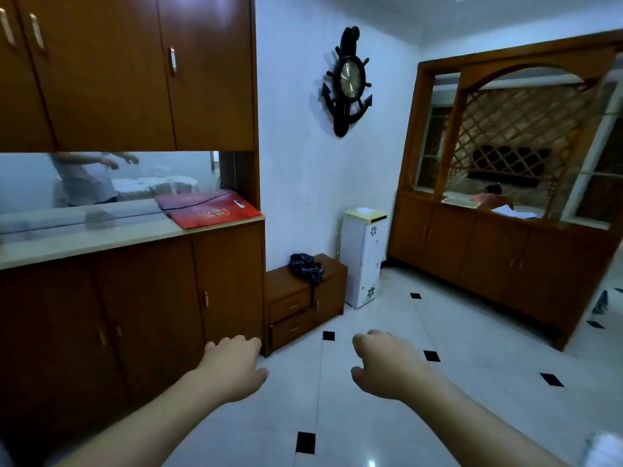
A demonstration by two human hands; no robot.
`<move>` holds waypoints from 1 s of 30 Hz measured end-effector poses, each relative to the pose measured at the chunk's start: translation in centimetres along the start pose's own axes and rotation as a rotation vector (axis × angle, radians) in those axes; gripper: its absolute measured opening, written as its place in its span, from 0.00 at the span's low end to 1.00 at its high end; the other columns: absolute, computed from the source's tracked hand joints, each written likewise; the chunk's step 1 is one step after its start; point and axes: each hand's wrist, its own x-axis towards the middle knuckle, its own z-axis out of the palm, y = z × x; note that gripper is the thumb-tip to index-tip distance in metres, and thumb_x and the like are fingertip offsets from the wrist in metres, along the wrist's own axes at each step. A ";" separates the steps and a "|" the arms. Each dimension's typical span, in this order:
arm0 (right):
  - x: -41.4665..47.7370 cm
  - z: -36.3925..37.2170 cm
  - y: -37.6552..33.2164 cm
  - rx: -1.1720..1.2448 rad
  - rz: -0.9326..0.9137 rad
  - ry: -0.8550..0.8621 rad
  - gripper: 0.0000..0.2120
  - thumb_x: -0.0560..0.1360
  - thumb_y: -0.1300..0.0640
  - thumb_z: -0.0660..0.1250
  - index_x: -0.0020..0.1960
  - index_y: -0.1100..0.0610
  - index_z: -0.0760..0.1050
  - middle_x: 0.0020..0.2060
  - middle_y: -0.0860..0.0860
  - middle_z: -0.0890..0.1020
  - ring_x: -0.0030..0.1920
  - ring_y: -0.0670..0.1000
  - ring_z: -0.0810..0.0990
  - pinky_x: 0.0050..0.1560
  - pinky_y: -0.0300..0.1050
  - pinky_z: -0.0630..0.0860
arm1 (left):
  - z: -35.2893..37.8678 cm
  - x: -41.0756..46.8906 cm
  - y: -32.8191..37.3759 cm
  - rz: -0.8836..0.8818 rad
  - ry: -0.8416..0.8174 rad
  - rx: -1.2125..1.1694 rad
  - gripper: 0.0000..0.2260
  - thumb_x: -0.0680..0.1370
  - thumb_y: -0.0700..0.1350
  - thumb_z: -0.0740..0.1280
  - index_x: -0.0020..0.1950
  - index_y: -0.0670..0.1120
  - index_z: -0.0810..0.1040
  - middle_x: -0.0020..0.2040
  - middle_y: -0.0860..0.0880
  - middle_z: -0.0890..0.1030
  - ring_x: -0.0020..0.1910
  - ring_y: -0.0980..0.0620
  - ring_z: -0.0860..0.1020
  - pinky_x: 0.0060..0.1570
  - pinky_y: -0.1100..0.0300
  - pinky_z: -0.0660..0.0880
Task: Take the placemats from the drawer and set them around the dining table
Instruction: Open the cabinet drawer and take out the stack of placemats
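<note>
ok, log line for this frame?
left hand: empty, fingers loosely curled | right hand: same | low-cabinet drawers: closed | placemats: not in view

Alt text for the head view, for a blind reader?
The person's left hand and right hand stretch forward holding nothing, fingers loosely curled, toward a low brown wooden two-drawer cabinet. A flat red paper bag lies on the pale sideboard counter.

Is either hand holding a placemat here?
No, the left hand and right hand both hang loosely curled and empty above the tiled floor.
</note>
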 end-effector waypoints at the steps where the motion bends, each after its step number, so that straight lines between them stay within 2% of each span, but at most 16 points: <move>1: 1.3 0.1 0.2 -0.002 0.009 -0.002 0.10 0.74 0.49 0.63 0.45 0.54 0.65 0.41 0.51 0.70 0.40 0.54 0.71 0.38 0.47 0.69 | -0.2 1.5 -0.4 0.015 -0.003 0.000 0.18 0.78 0.60 0.61 0.62 0.52 0.71 0.57 0.49 0.76 0.56 0.46 0.75 0.61 0.45 0.70; 3: 3.6 0.1 0.8 0.004 0.035 0.002 0.11 0.74 0.49 0.63 0.44 0.54 0.64 0.41 0.51 0.70 0.40 0.54 0.70 0.37 0.47 0.67 | -0.4 4.4 -0.9 0.038 0.004 0.009 0.17 0.77 0.60 0.61 0.61 0.52 0.72 0.55 0.49 0.76 0.55 0.47 0.75 0.60 0.46 0.70; 10: 13.2 1.4 5.3 0.027 0.042 -0.010 0.11 0.74 0.50 0.63 0.46 0.54 0.63 0.43 0.51 0.68 0.42 0.55 0.68 0.41 0.47 0.66 | -0.5 15.4 0.4 0.062 -0.035 0.003 0.15 0.77 0.60 0.61 0.57 0.52 0.71 0.52 0.50 0.76 0.52 0.47 0.75 0.56 0.47 0.73; 13: 18.5 2.4 8.2 0.031 0.014 -0.018 0.09 0.74 0.50 0.63 0.49 0.54 0.68 0.43 0.51 0.69 0.42 0.55 0.68 0.41 0.47 0.67 | -0.5 20.4 1.6 0.045 -0.043 0.004 0.14 0.77 0.59 0.61 0.57 0.52 0.71 0.52 0.50 0.76 0.51 0.47 0.75 0.56 0.47 0.74; 15: 22.4 3.1 10.4 0.050 -0.008 -0.016 0.13 0.75 0.49 0.63 0.55 0.55 0.71 0.43 0.50 0.68 0.42 0.54 0.67 0.42 0.46 0.66 | -0.8 23.9 2.4 0.021 -0.044 0.002 0.15 0.77 0.59 0.61 0.58 0.51 0.71 0.53 0.49 0.76 0.52 0.47 0.75 0.57 0.47 0.73; 18: 27.9 3.6 13.7 0.047 -0.042 0.000 0.09 0.75 0.49 0.64 0.48 0.53 0.68 0.41 0.50 0.67 0.43 0.54 0.67 0.43 0.46 0.65 | -1.4 28.9 3.9 -0.019 -0.041 -0.020 0.18 0.77 0.60 0.62 0.62 0.51 0.71 0.56 0.49 0.77 0.54 0.47 0.76 0.58 0.48 0.74; 20: 31.5 4.0 15.9 0.035 -0.060 0.003 0.11 0.74 0.47 0.63 0.45 0.53 0.64 0.43 0.53 0.72 0.46 0.56 0.70 0.46 0.49 0.68 | -1.5 32.3 4.8 -0.047 -0.049 -0.027 0.18 0.77 0.60 0.62 0.62 0.52 0.71 0.56 0.50 0.77 0.54 0.48 0.77 0.58 0.48 0.74; 22: 35.1 4.5 17.6 0.021 -0.091 -0.006 0.12 0.74 0.46 0.63 0.46 0.53 0.65 0.49 0.55 0.77 0.52 0.58 0.74 0.52 0.52 0.70 | -1.6 35.4 5.4 -0.079 -0.062 -0.044 0.18 0.77 0.60 0.62 0.61 0.52 0.72 0.56 0.50 0.77 0.53 0.48 0.77 0.58 0.49 0.74; 24: 38.3 4.8 18.6 0.011 -0.120 -0.026 0.13 0.75 0.45 0.62 0.51 0.54 0.69 0.52 0.55 0.78 0.55 0.59 0.75 0.55 0.53 0.70 | -1.8 38.1 5.5 -0.094 -0.077 -0.048 0.17 0.77 0.60 0.62 0.60 0.52 0.72 0.55 0.50 0.77 0.52 0.48 0.77 0.57 0.49 0.74; 26: 41.7 5.1 19.6 0.018 -0.140 -0.038 0.14 0.75 0.44 0.62 0.52 0.54 0.70 0.50 0.55 0.77 0.55 0.59 0.75 0.55 0.53 0.70 | -1.9 41.3 5.2 -0.105 -0.086 -0.049 0.17 0.77 0.60 0.62 0.60 0.51 0.72 0.55 0.50 0.77 0.52 0.48 0.77 0.57 0.49 0.74; 28: 45.0 5.6 20.3 0.039 -0.158 -0.038 0.13 0.75 0.44 0.63 0.48 0.53 0.67 0.45 0.53 0.73 0.54 0.58 0.76 0.54 0.52 0.70 | -2.0 44.5 4.7 -0.107 -0.094 -0.048 0.18 0.77 0.61 0.61 0.61 0.51 0.72 0.55 0.49 0.77 0.52 0.47 0.77 0.56 0.49 0.74; 30: 49.0 6.2 21.0 0.055 -0.166 -0.044 0.13 0.74 0.43 0.63 0.46 0.52 0.63 0.44 0.51 0.71 0.53 0.58 0.76 0.53 0.52 0.70 | -1.9 48.3 4.1 -0.110 -0.094 -0.062 0.18 0.77 0.61 0.62 0.61 0.51 0.72 0.54 0.50 0.77 0.52 0.48 0.77 0.56 0.49 0.75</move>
